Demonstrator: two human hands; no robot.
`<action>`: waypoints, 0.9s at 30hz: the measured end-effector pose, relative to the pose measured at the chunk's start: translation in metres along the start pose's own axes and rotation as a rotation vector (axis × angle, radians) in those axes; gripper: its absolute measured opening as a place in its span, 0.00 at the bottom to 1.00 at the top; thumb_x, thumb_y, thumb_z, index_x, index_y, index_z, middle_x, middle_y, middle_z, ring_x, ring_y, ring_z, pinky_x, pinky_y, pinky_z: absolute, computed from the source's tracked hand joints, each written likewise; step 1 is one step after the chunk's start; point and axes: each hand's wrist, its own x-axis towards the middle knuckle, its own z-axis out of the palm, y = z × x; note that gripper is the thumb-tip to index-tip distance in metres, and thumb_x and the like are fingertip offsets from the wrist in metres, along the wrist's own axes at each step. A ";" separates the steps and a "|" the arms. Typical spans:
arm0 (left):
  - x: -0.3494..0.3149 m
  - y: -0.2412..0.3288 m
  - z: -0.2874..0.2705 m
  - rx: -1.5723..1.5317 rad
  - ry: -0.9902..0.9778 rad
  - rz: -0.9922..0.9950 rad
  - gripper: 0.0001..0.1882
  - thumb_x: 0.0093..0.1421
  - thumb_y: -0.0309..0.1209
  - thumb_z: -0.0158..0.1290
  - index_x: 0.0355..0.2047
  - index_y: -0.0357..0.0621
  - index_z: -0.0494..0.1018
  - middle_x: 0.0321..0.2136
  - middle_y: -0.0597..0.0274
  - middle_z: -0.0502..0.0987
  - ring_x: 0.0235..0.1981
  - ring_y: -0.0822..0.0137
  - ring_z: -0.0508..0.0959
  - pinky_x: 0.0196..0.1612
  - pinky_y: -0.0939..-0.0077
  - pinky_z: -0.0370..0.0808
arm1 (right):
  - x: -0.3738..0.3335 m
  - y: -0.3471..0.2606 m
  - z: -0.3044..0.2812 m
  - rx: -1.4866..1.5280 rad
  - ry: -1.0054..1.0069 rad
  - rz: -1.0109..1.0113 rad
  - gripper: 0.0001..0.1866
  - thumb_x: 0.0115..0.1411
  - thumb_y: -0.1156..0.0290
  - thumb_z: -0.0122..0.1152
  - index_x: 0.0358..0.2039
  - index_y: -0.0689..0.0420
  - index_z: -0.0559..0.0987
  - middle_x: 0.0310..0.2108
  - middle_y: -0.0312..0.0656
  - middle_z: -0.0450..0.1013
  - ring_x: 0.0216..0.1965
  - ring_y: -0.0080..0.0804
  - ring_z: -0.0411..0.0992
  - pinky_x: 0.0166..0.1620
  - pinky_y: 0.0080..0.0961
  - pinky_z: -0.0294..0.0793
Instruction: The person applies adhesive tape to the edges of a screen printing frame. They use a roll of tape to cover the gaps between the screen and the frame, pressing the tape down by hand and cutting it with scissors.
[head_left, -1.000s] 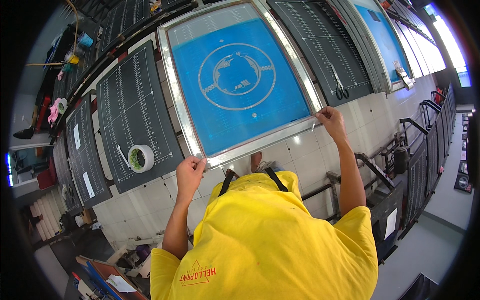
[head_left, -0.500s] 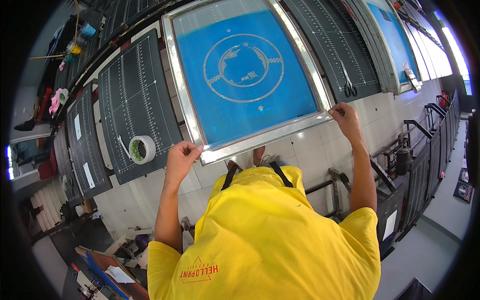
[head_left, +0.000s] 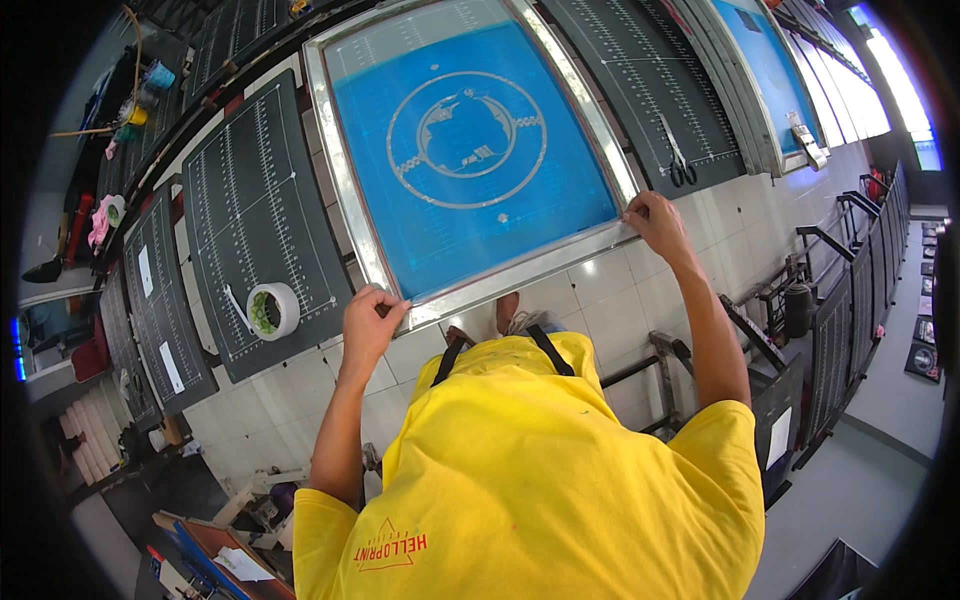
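A silk-screen printing screen (head_left: 470,150) with blue-coated mesh and a shiny metal frame (head_left: 520,272) lies in front of me. Its mesh shows a pale ring design. At the frame's near left corner is my left hand (head_left: 370,325), thumb and fingers pinched together. My right hand (head_left: 658,228) pinches in the same way at the near right corner. A faint clear strip seems to run along the near edge between the hands, but what the fingertips hold is too thin to make out.
A roll of white tape (head_left: 273,311) rests on a gridded black board (head_left: 250,220) at left, beside a pale narrow tool. Scissors (head_left: 681,168) lie on the board at right. Another blue screen (head_left: 765,75) stands farther right. Metal racks (head_left: 790,310) line the right side.
The view has shifted slightly, so the screen sits a little farther left and higher. Both hands stay at the near corners, the right fingers now lying closer over the frame.
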 end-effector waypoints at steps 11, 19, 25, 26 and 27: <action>0.006 0.004 0.001 0.085 -0.039 -0.050 0.09 0.53 0.32 0.66 0.25 0.38 0.80 0.27 0.62 0.72 0.27 0.64 0.75 0.34 0.68 0.72 | 0.008 -0.002 0.009 -0.112 -0.013 0.022 0.08 0.53 0.69 0.68 0.31 0.58 0.80 0.33 0.43 0.76 0.37 0.42 0.76 0.40 0.36 0.73; 0.010 0.008 0.001 0.163 -0.063 -0.048 0.09 0.53 0.32 0.65 0.26 0.40 0.79 0.27 0.61 0.72 0.28 0.62 0.76 0.34 0.66 0.73 | 0.009 -0.009 0.008 -0.195 0.012 -0.082 0.06 0.54 0.71 0.67 0.30 0.58 0.79 0.31 0.41 0.75 0.35 0.40 0.75 0.38 0.35 0.72; 0.011 0.009 0.003 0.213 -0.053 -0.021 0.09 0.54 0.33 0.65 0.26 0.41 0.79 0.28 0.60 0.72 0.29 0.59 0.76 0.34 0.63 0.72 | 0.012 -0.011 0.010 -0.255 -0.014 -0.084 0.07 0.54 0.71 0.68 0.32 0.57 0.80 0.33 0.43 0.75 0.40 0.44 0.75 0.42 0.37 0.74; 0.011 0.010 0.003 0.220 -0.055 -0.020 0.09 0.54 0.33 0.65 0.26 0.41 0.79 0.28 0.60 0.72 0.29 0.59 0.76 0.34 0.63 0.72 | 0.011 -0.010 0.011 -0.259 0.000 -0.102 0.06 0.54 0.71 0.67 0.31 0.58 0.80 0.32 0.42 0.75 0.39 0.43 0.75 0.41 0.37 0.74; 0.011 0.010 0.003 0.227 -0.057 -0.020 0.09 0.54 0.33 0.65 0.26 0.41 0.79 0.28 0.60 0.72 0.29 0.59 0.76 0.34 0.63 0.72 | 0.011 -0.009 0.012 -0.264 0.014 -0.120 0.06 0.54 0.71 0.67 0.30 0.58 0.79 0.31 0.42 0.75 0.38 0.43 0.75 0.39 0.36 0.73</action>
